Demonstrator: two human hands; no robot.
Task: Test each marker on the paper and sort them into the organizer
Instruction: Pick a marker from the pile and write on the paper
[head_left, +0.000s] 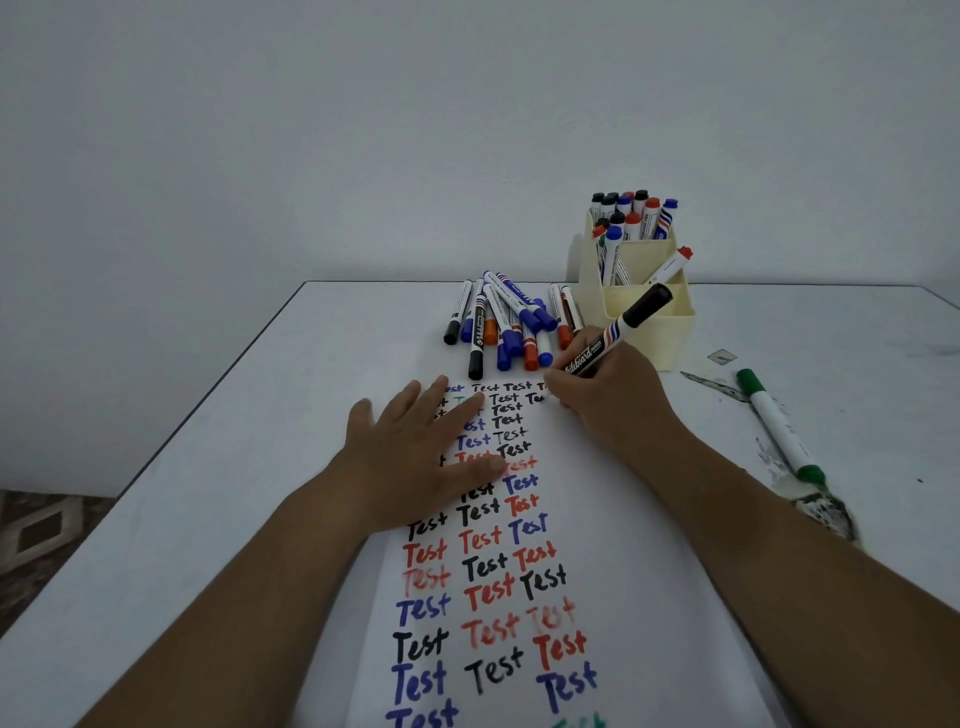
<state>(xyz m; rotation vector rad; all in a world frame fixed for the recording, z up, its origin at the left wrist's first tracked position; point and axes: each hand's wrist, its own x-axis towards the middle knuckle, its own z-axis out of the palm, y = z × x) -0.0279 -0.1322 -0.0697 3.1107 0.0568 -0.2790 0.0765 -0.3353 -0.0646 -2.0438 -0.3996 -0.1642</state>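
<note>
On the paper (493, 571), left hand (415, 447) flat, right hand (608, 395) gripping black marker (618, 327), tip down-left.

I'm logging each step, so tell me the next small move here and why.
Probably finish the black word: the right hand holds a black marker with its tip at the top row of the paper, where the last "Test" looks incomplete, while the left hand presses the sheet flat. After that, the marker likely goes to the organizer.

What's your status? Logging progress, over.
Right hand grips black marker, writing on paper. Left hand flat, pressing paper. Nothing in the way.
</note>
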